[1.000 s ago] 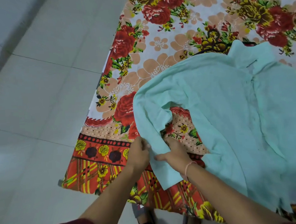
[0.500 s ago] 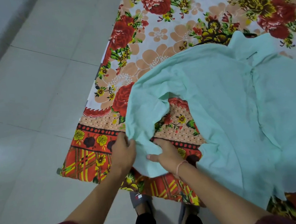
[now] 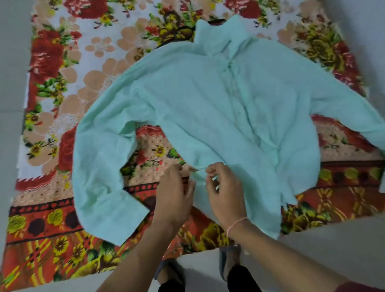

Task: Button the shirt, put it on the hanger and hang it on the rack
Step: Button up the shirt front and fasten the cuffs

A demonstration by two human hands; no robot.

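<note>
Now stands at the near edge of a flowered sheet [image 3: 72,70] and leans over a mint-green shirt [image 3: 206,103] spread out on it. Finds the shirt lying front side up, with the collar [image 3: 220,36] at the far end and the placket [image 3: 235,92] running down the middle toward the body. Sees the left sleeve [image 3: 98,175] bent in a curve, its cuff [image 3: 123,219] near the left hand, and the right sleeve [image 3: 355,114] stretched out to the right border of the view.

Holds both forearms forward and a little inward, bringing the two hands close together at the near side edge of the shirt. Places the right hand [image 3: 224,193] on the cloth, back of the hand up, with the fingers [image 3: 211,167] curled and pinching a small fold at the edge of the shirt. Wears a thin pink thread [image 3: 236,222] on that wrist. Puts the left hand [image 3: 172,193] just beside it, mostly over the sheet, pointing toward the same edge. Cannot tell, because of the blur, between a real grip and a simple touch on that side.

Shows also two feet in sandals [image 3: 230,255] on the pale floor [image 3: 1,90], close to the near edge of the sheet.
</note>
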